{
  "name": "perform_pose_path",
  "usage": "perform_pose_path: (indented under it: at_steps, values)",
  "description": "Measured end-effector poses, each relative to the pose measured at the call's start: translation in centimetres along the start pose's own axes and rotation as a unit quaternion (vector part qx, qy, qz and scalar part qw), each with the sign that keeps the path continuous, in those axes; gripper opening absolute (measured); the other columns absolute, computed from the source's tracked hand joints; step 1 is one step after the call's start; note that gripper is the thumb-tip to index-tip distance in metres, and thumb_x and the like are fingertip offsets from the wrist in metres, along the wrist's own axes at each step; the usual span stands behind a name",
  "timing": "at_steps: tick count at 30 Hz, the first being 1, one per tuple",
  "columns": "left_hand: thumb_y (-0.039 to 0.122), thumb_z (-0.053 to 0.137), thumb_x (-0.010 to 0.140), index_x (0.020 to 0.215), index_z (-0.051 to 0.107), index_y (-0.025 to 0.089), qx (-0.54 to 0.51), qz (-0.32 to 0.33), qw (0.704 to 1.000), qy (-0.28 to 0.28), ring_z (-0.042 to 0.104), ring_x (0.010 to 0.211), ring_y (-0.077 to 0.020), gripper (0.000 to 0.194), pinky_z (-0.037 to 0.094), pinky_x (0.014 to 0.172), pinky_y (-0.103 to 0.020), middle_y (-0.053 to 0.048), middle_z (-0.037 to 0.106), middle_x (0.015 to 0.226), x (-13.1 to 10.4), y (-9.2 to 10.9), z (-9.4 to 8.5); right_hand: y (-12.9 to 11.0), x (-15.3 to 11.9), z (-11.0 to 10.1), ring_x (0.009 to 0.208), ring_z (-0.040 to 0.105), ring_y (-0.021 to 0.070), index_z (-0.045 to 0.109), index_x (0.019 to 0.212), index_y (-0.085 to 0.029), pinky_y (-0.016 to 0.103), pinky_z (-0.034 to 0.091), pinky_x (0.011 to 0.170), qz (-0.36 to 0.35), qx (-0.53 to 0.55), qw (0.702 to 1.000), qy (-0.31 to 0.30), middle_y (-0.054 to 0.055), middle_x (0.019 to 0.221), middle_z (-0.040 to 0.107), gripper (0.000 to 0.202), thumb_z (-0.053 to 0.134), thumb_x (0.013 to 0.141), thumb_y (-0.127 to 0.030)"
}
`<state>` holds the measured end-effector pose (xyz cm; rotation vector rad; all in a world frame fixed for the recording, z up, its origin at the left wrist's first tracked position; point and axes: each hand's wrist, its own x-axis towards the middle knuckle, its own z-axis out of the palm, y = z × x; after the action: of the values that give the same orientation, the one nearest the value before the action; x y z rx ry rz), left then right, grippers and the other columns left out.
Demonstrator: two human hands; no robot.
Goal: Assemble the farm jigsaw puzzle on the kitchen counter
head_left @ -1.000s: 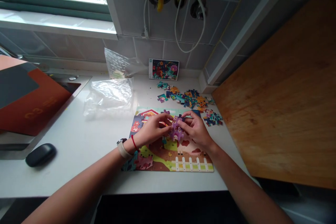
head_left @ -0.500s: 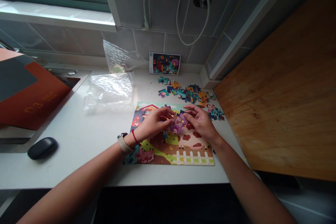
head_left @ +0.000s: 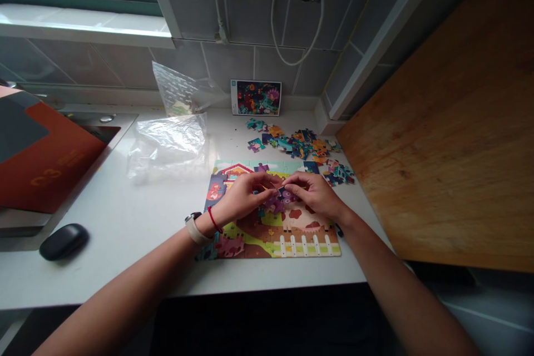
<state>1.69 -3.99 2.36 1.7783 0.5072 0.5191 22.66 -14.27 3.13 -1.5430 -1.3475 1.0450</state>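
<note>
Over a farm-scene jigsaw puzzle [head_left: 303, 250] on the white counter, my two hands nearly meet. My left hand [head_left: 246, 194], wearing a watch and a red cord, pinches the left side of some purple puzzle pieces [head_left: 273, 204]. My right hand [head_left: 314, 192] is closed at their other side, its thumb and fingers on a dark-edged purple piece. The fingers partly hide where these pieces join. A loose purple piece [head_left: 262, 168] rests on the puzzle's upper part, and a dark blue piece [head_left: 311, 167] lies at its upper right.
A heap of loose puzzle pieces [head_left: 300, 143] lies behind the puzzle. A picture card [head_left: 256, 98] leans on the wall. To the left are clear plastic bags [head_left: 171, 136], a black mouse [head_left: 64, 242] and an orange box [head_left: 50, 161]. A wooden panel [head_left: 450, 133] bounds the right side.
My right hand has moved left, closer to my left hand, with its puzzle piece. The dark blue piece at the puzzle's upper right now shows. The view has shifted slightly.
</note>
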Motion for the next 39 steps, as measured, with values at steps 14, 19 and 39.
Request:
perform_pose_path:
  at_steps: [14,19,39]
  values:
    - [0.03,0.073,0.093,0.12,0.069,0.013,-0.106,-0.069,0.991,-0.046,0.076,0.087,-0.0175,0.032,0.059,0.071,-0.025,-0.01,0.079,0.1,-0.15,-0.17,0.13,0.2,-0.15,0.3,0.079,0.067,0.0184,0.077,0.106,-0.024,0.03,0.052,0.072,-0.086,-0.027,0.995,0.03,0.003,0.09,0.075,0.02,0.069,0.097,-0.04]
    - [0.031,0.074,0.091,0.12,0.068,0.013,-0.137,-0.088,0.986,-0.042,0.073,0.079,-0.0151,0.034,0.056,0.063,-0.022,-0.008,0.077,0.093,-0.05,-0.22,0.15,0.07,-0.23,0.44,0.081,0.069,0.0184,0.077,0.108,-0.025,0.031,0.054,0.074,-0.093,-0.014,0.995,0.043,0.003,0.095,0.077,0.02,0.071,0.096,-0.04]
    - [0.034,0.08,0.086,0.124,0.058,0.019,-0.16,-0.13,0.979,-0.011,0.075,0.083,-0.018,0.047,0.069,0.065,-0.03,-0.004,0.071,0.096,-0.24,0.33,0.46,0.03,0.23,0.57,0.067,0.068,0.0139,0.082,0.108,-0.022,0.022,0.058,0.05,0.062,0.163,0.98,0.098,0.003,0.092,0.072,0.044,0.091,0.072,-0.047]
